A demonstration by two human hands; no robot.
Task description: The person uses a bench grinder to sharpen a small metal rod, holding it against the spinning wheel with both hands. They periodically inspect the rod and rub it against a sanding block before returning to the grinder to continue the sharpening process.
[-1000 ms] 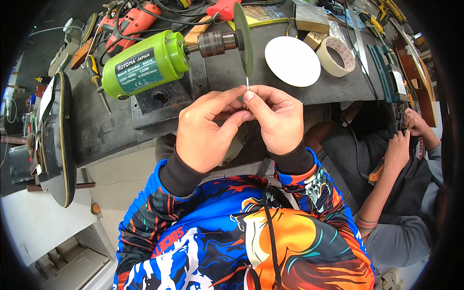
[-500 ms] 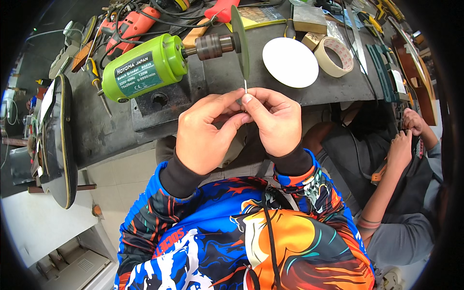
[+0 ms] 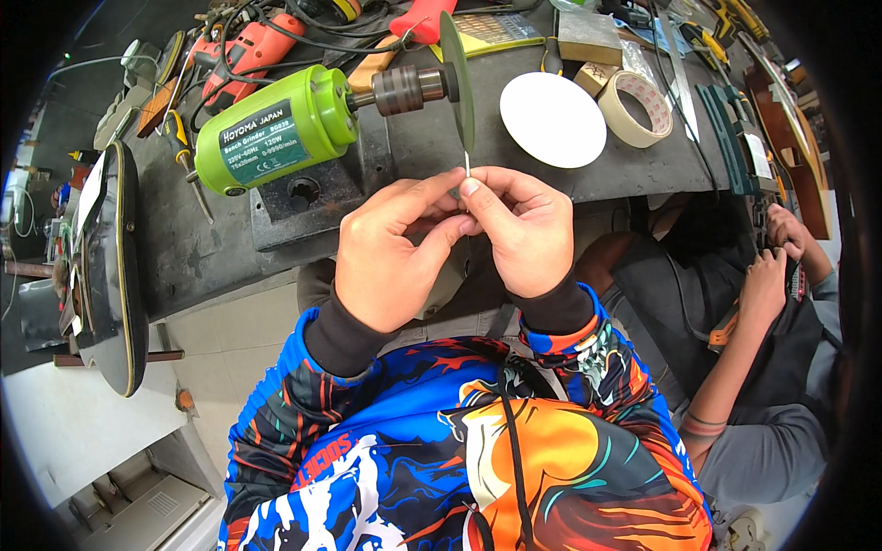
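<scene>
Between the pinched thumbs and fingers of my left hand (image 3: 390, 243) and my right hand (image 3: 528, 225) is a thin, pale strip (image 3: 468, 167), held upright. Its top end meets, or nearly meets, the lower edge of a flat green-grey disc (image 3: 457, 83). The disc is seen almost edge-on, mounted on the chuck (image 3: 400, 90) of a green bench grinder (image 3: 276, 129). My fingers hide the lower part of the strip. Whether the disc is spinning I cannot tell.
Right of the disc lie a white round plate (image 3: 553, 119) and a masking tape roll (image 3: 636, 108). A yellow-handled screwdriver (image 3: 177, 138) and a red power tool (image 3: 253, 60) are at left. Another person's hands (image 3: 776, 253) work at far right.
My hands and the strip hold almost the same place. The other person's hands at the right have shifted slightly.
</scene>
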